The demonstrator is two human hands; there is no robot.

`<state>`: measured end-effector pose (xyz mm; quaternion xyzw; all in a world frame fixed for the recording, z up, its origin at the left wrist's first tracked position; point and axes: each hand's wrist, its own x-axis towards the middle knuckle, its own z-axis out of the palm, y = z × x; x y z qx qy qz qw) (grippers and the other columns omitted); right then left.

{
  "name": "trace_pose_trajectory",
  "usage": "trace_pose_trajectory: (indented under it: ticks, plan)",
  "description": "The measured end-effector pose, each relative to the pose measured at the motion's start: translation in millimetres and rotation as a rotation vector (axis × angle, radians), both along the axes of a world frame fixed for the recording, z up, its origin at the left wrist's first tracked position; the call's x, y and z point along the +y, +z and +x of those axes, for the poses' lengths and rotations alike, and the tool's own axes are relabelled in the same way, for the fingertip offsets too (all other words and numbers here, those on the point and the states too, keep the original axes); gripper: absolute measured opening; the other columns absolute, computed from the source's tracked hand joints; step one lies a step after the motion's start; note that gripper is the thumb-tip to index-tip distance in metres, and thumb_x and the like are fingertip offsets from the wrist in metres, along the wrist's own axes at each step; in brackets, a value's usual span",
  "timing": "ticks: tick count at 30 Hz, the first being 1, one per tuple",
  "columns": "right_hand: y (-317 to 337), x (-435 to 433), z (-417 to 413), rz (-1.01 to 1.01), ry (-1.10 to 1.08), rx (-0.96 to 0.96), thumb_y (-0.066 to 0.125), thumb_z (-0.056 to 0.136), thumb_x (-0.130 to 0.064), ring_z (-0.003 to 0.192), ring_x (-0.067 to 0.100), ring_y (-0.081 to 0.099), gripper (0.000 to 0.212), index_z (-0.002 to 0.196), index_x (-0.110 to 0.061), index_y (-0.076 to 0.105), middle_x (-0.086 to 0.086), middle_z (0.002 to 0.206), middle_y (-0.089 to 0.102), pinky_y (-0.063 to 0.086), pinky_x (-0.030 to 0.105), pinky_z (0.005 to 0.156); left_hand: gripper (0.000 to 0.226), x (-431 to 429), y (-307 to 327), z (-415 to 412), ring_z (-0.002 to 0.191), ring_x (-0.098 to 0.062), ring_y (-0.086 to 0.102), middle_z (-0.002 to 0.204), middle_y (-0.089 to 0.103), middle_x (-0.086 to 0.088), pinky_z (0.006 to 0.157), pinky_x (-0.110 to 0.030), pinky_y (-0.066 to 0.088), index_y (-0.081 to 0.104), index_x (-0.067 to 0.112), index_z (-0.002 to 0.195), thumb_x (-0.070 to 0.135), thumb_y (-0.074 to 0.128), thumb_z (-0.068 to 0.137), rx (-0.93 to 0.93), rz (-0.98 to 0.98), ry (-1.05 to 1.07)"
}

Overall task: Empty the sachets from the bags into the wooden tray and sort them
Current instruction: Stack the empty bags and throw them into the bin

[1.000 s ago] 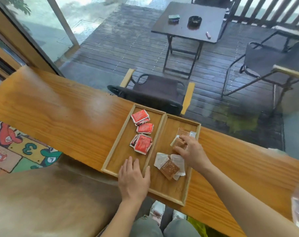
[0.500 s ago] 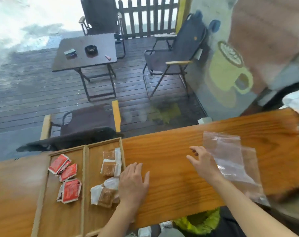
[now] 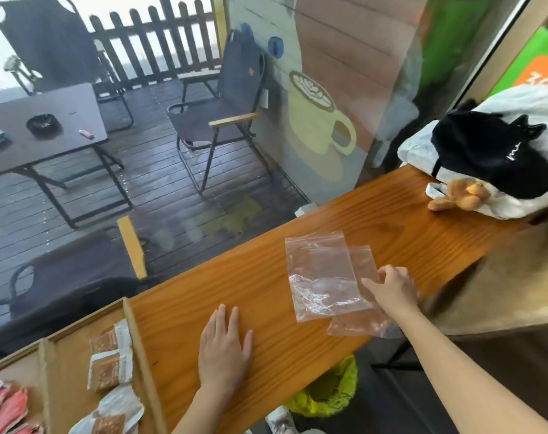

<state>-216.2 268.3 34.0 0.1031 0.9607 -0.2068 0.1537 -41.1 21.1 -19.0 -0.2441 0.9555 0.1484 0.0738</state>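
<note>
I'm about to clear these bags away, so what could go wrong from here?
The lower clear bag overhangs the counter's near edge beside your right hand; a careless drag might drop it. The two bags overlap, so pinching one could slide the upper bag too.

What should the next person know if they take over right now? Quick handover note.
Left hand: flat on the long wooden counter, open, holding nothing.
Right hand: fingers resting on the two clear plastic zip bags, not visibly gripping.
Wooden divided tray sits at the counter's left end: red sachets in the left compartment, brown-and-white sachets in the right.
Done: sachets look emptied and sorted by colour.
Left: both bags look empty; confirm that, then set them aside.
</note>
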Motion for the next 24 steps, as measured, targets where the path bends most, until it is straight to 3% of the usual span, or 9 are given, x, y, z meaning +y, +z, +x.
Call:
trace_pose_trajectory:
  ticks: [2, 4, 7, 11, 14, 16, 18, 21, 24]
  plan:
    - [-4.9, 4.1, -3.5, -0.051, -0.041, -0.079, 0.06, 0.082, -0.048, 0.117, 0.033, 0.044, 0.056, 0.122, -0.011, 0.048, 0.014, 0.128, 0.047, 0.035, 0.049, 0.101, 0.062, 1.5, -3.4, 3.6, 0.141, -0.023, 0.021, 0.153, 0.025, -0.007, 0.115, -0.037, 0.02, 0.027, 0.02, 0.142, 0.054, 0.03, 0.091, 0.021, -0.011, 0.001]
    - [-10.1, 2.6, -6.2, -0.097, -0.065, -0.109, 0.063, 0.079, -0.047, 0.116, 0.034, 0.047, 0.061, 0.123, -0.01, 0.044, 0.013, 0.123, 0.051, 0.035, 0.049, 0.099, 0.077, 2.7, -3.6, 5.8, 0.141, -0.024, 0.022, 0.153, 0.026, -0.008, 0.115, -0.037, 0.018, 0.028, 0.018, 0.142, 0.065, 0.007, 0.085, 0.044, -0.005, 0.01]
    - [-18.4, -3.9, -8.4, -0.051, -0.069, -0.059, 0.066, 0.08, -0.037, 0.104, 0.032, 0.052, 0.046, 0.112, -0.012, 0.043, 0.009, 0.103, 0.055, 0.031, 0.043, 0.094, 0.101, 3.2, -7.1, 7.8, 0.142, -0.024, 0.019, 0.154, 0.023, -0.007, 0.114, -0.036, 0.012, 0.025, 0.019, 0.143, 0.071, -0.022, 0.07, 0.066, 0.025, 0.02]
    - [-24.8, -4.9, -13.9, -0.077, -0.045, -0.067, 0.056, 0.089, -0.025, 0.082, 0.026, 0.053, 0.015, 0.08, -0.014, 0.052, 0.006, 0.083, 0.061, 0.031, 0.039, 0.082, 0.102, 4.0, -8.6, 7.9, 0.143, -0.021, 0.013, 0.156, 0.018, -0.004, 0.114, -0.034, 0.006, 0.02, 0.022, 0.144, 0.072, -0.024, 0.067, 0.058, 0.051, 0.043]
    - [-18.0, 0.5, -17.8, -0.2, -0.062, 0.024, 0.051, 0.091, -0.018, 0.079, 0.028, 0.057, 0.013, 0.082, -0.009, 0.056, 0.013, 0.088, 0.062, 0.047, 0.036, 0.069, 0.103, 4.6, -8.0, 8.0, 0.144, -0.02, 0.011, 0.156, 0.015, -0.003, 0.114, -0.033, 0.005, 0.017, 0.023, 0.145, 0.072, -0.025, 0.066, 0.059, 0.048, 0.053]
    - [-5.3, 6.8, -20.3, -0.251, -0.079, 0.11, 0.049, 0.091, -0.015, 0.075, 0.023, 0.055, 0.01, 0.086, -0.008, 0.054, 0.013, 0.091, 0.06, 0.044, 0.029, 0.059, 0.102, 4.9, -7.5, 7.9, 0.144, -0.019, 0.009, 0.157, 0.014, -0.002, 0.114, -0.032, 0.004, 0.015, 0.024, 0.145, 0.072, -0.027, 0.065, 0.054, 0.03, 0.049]
    - [10.7, 14.1, -24.0, -0.307, -0.096, 0.176, 0.047, 0.092, -0.013, 0.077, 0.021, 0.052, 0.003, 0.091, -0.012, 0.051, 0.009, 0.092, 0.057, 0.042, 0.03, 0.063, 0.095, 6.0, -7.2, 7.8, 0.144, -0.019, 0.011, 0.156, 0.015, -0.002, 0.115, -0.033, 0.005, 0.017, 0.024, 0.145, 0.07, -0.02, 0.071, 0.053, 0.03, 0.055]
    - [35.2, 26.3, -33.0, -0.327, -0.1, 0.283, 0.047, 0.091, -0.011, 0.086, 0.023, 0.053, 0.011, 0.099, -0.011, 0.054, 0.007, 0.094, 0.057, 0.042, 0.03, 0.064, 0.065, 5.5, -10.7, 7.3, 0.144, -0.019, 0.01, 0.156, 0.015, -0.003, 0.116, -0.036, 0.007, 0.016, 0.023, 0.145, 0.057, 0.018, 0.09, 0.041, 0.058, 0.067]
    - [56.9, 34.5, -42.1, -0.402, -0.079, 0.349, 0.047, 0.091, -0.01, 0.08, 0.028, 0.06, 0.013, 0.089, -0.008, 0.059, 0.012, 0.087, 0.063, 0.048, 0.031, 0.063, 0.061, 5.5, -13.4, 7.5, 0.144, -0.019, 0.01, 0.156, 0.015, -0.003, 0.115, -0.034, 0.004, 0.016, 0.023, 0.145, 0.05, 0.032, 0.092, 0.05, 0.062, 0.074]
